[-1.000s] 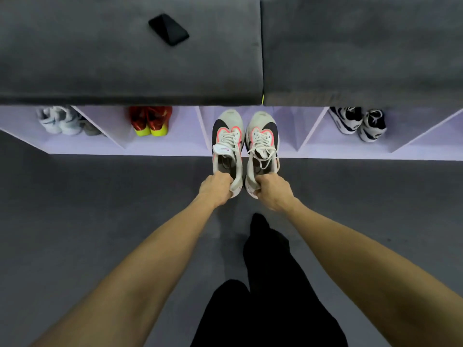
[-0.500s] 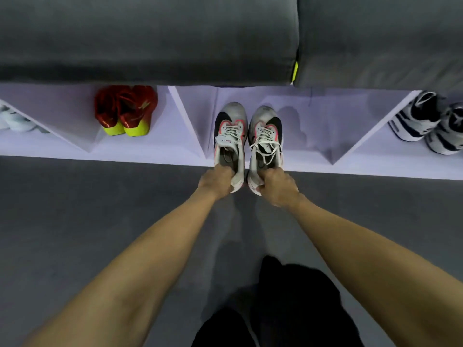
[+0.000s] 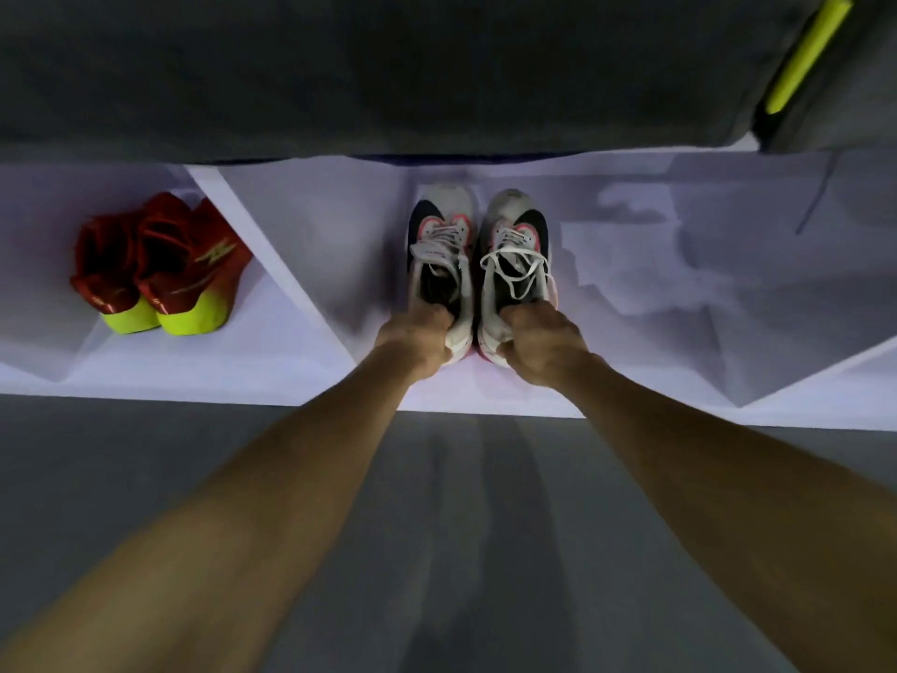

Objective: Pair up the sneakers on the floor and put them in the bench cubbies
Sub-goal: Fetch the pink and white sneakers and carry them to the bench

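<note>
White cubby, roomy toward 3 o'clock: left hand and right hand grip paired sneakers' heels at 12.

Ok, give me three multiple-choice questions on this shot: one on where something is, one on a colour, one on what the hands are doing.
1. Where is the red pair?
A. in the cubby left of the grey pair
B. on the floor
C. on the cushion

2. What colour are the red pair's heels?
A. blue
B. yellow-green
C. black

3. What are the hands doing?
A. hanging free
B. tying laces
C. each gripping a shoe's heel

Answers: 1 A, a divider separates the pairs. 2 B, the soles glow yellow-green. 3 C, the left hand and right hand curl round the grey pair.
</note>
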A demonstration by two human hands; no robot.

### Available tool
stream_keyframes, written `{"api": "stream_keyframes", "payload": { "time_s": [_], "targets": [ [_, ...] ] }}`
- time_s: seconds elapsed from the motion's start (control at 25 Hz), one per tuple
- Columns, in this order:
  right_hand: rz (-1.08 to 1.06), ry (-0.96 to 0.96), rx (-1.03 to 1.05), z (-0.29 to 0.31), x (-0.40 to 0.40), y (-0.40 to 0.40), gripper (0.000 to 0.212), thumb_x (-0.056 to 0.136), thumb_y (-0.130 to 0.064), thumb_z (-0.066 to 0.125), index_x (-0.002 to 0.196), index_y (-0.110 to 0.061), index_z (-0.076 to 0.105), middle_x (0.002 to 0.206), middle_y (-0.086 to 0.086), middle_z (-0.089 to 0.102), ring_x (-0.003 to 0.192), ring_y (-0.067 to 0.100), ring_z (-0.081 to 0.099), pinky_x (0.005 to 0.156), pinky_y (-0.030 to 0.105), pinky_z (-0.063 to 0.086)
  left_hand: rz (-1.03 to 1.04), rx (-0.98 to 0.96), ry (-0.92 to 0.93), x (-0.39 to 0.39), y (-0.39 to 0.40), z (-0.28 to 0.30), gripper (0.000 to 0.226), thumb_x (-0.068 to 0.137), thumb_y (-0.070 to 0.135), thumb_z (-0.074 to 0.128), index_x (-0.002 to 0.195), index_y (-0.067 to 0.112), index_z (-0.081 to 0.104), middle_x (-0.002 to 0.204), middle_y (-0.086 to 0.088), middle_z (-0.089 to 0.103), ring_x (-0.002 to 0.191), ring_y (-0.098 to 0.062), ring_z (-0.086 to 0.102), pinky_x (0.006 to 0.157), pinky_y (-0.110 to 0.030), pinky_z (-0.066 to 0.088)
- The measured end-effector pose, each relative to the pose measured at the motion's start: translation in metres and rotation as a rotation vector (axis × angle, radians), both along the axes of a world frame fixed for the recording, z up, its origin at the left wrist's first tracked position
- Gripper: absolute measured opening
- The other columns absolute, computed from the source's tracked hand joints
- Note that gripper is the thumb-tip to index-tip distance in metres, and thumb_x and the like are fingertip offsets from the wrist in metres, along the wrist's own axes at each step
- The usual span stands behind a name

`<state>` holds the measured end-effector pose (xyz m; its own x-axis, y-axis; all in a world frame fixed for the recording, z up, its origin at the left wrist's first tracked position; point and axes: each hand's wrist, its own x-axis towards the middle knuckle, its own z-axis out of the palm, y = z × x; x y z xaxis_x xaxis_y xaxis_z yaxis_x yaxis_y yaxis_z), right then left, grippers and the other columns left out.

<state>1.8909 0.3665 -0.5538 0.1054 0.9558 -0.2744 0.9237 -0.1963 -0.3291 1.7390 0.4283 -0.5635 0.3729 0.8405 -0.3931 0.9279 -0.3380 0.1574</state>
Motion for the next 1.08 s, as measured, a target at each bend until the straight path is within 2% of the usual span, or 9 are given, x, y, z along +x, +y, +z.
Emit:
{"api": "stream_keyframes", "payload": {
  "time_s": [0.2,0.32,0.36,0.44,0.56,0.64,0.72,0.92,1.08],
  "targets": [
    [0.015,0.006,0.012,-0.002,0.006,0.039,0.024,0.089,-0.016,0.06,0.113,-0.011,0.06,0.119,0.015,0.059,0.11,0.037,0.059,0.086,0.038,0.049,-0.028,0.071,-0.027,0.011,0.036,0.008,0.034,0.086,0.023,0.072,0.116,0.01,0.063,0.118,-0.013,0.062,0.107,-0.032,0.061,0.079,-0.031,0.047],
    [0.058,0.012,0.004,-0.005,0.009,0.044,0.025,0.087,-0.017,0.061,0.11,-0.01,0.057,0.121,0.014,0.057,0.113,0.035,0.057,0.085,0.038,0.048,-0.027,0.119,-0.024,0.009,0.038,0.013,0.038,0.082,0.023,0.074,0.115,0.012,0.06,0.12,-0.011,0.061,0.109,-0.032,0.06,0.08,-0.033,0.048],
    [0.066,0.014,0.007,-0.005,0.009,0.042,0.03,0.085,-0.02,0.065,0.112,-0.01,0.055,0.123,0.013,0.054,0.116,0.033,0.054,0.085,0.038,0.047,-0.025,0.137,-0.015,0.008,0.036,0.013,0.043,0.08,0.025,0.075,0.118,0.014,0.057,0.122,-0.009,0.059,0.111,-0.031,0.06,0.081,-0.035,0.049],
    [0.063,0.015,0.019,0.0,0.009,0.032,0.056,0.077,-0.03,0.076,0.123,-0.014,0.048,0.131,0.008,0.049,0.124,0.028,0.047,0.091,0.039,0.046,-0.011,0.131,-0.019,0.005,0.025,0.015,0.062,0.075,0.032,0.08,0.125,0.019,0.047,0.13,-0.005,0.052,0.114,-0.03,0.057,0.081,-0.036,0.048],
    [0.072,-0.031,0.059,0.013,0.004,0.004,0.087,0.069,-0.042,0.082,0.139,-0.019,0.036,0.144,0.003,0.04,0.134,0.025,0.037,0.102,0.043,0.042,0.002,0.072,-0.011,-0.001,-0.004,0.027,0.09,0.069,0.04,0.084,0.14,0.026,0.031,0.145,-0.003,0.033,0.118,-0.033,0.052,0.086,-0.038,0.047],
    [0.093,-0.076,0.073,0.027,-0.002,-0.027,0.099,0.066,-0.046,0.082,0.145,-0.021,0.028,0.152,0.002,0.031,0.141,0.026,0.028,0.109,0.048,0.034,0.016,0.046,0.005,-0.01,-0.037,0.04,0.102,0.067,0.043,0.085,0.147,0.027,0.024,0.152,-0.004,0.025,0.12,-0.037,0.05,0.091,-0.041,0.047],
    [0.089,-0.065,0.021,0.047,-0.008,-0.069,0.104,0.066,-0.046,0.082,0.148,-0.022,0.024,0.155,0.003,0.028,0.144,0.027,0.022,0.113,0.052,0.027,0.011,0.002,0.006,-0.022,-0.082,0.059,0.104,0.064,0.043,0.087,0.146,0.024,0.026,0.147,-0.006,0.032,0.12,-0.039,0.05,0.094,-0.044,0.047],
    [0.126,-0.062,-0.282,0.108,-0.053,-0.208,0.104,0.065,-0.046,0.082,0.148,-0.026,0.022,0.147,0.005,0.04,0.134,0.032,0.039,0.106,0.049,0.037,-0.082,-0.171,0.145,-0.066,-0.217,0.123,0.103,0.059,0.047,0.088,0.143,0.019,0.035,0.137,-0.008,0.044,0.119,-0.037,0.052,0.093,-0.051,0.048],
    [0.17,-0.046,-0.401,0.204,-0.095,-0.331,0.111,0.062,-0.048,0.083,0.15,-0.028,0.019,0.151,0.003,0.034,0.138,0.033,0.033,0.108,0.053,0.031,-0.105,-0.246,0.18,-0.113,-0.336,0.219,0.1,0.056,0.053,0.087,0.138,0.019,0.041,0.134,-0.005,0.046,0.119,-0.037,0.052,0.09,-0.052,0.046]
  ]
}}
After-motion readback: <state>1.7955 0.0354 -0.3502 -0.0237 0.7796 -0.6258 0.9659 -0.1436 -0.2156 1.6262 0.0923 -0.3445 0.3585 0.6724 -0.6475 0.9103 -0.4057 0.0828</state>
